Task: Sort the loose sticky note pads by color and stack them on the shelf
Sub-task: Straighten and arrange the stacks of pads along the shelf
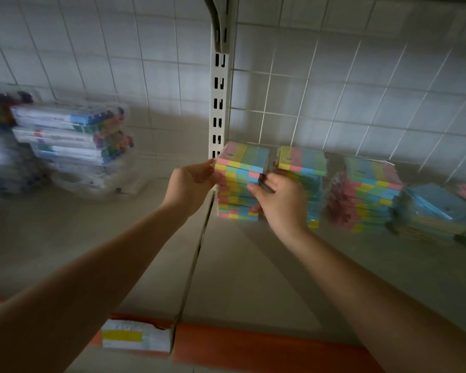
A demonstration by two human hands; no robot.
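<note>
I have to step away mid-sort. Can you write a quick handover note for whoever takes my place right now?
Left hand: fingers on the left side of the tall stack of multicolour striped sticky note pads by the white slotted upright.
Right hand: holds that stack's front right side.
Done: two more striped stacks stand to the right on the beige shelf.
Left: the leaning pile of blue-topped pads at far right needs straightening.
</note>
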